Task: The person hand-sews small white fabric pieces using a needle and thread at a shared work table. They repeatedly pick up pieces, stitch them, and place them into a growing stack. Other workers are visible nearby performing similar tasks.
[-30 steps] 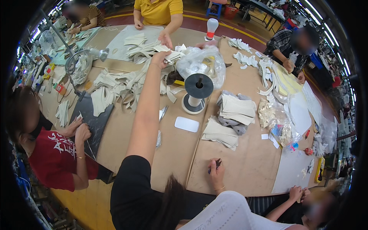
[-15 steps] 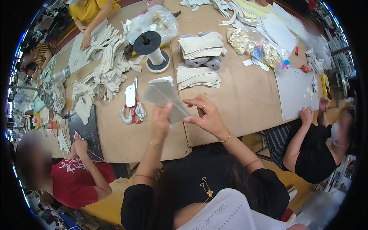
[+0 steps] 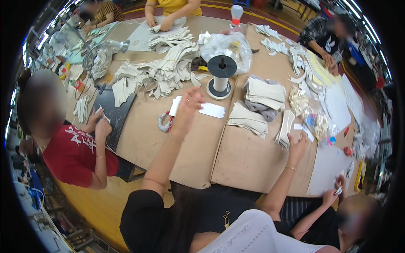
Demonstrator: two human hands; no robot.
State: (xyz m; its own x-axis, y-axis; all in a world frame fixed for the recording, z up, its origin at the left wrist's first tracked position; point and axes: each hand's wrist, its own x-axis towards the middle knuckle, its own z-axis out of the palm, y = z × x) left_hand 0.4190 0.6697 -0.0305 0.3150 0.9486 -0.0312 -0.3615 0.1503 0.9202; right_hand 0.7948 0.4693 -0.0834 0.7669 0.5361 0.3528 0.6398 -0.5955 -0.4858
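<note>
My left hand (image 3: 190, 107) is raised over the table, slightly blurred, its fingers apart and nothing seen in them. Beside its fingers lies a white rounded card-like piece (image 3: 212, 110); behind the wrist, a pair of scissors with wrapped handles (image 3: 163, 122) is partly covered. Over on the right, my right hand (image 3: 298, 147) has thumb and fingers spread at the near end of a narrow stack of off-white cut pieces (image 3: 286, 126). That stack lies flat, just right of another stack of off-white pieces (image 3: 249, 119).
A spool with black flanges (image 3: 220, 78) stands beyond my left hand. Off-white strips (image 3: 168, 69) heap at the left, near a clear plastic bag (image 3: 228, 50). A tied bundle (image 3: 265, 95) sits behind the stacks. Co-workers' hands are busy around the table (image 3: 185, 164).
The stack that both hands held in front of me now lies on the table at the right. My hands have moved apart, and the view has swung leftward.
</note>
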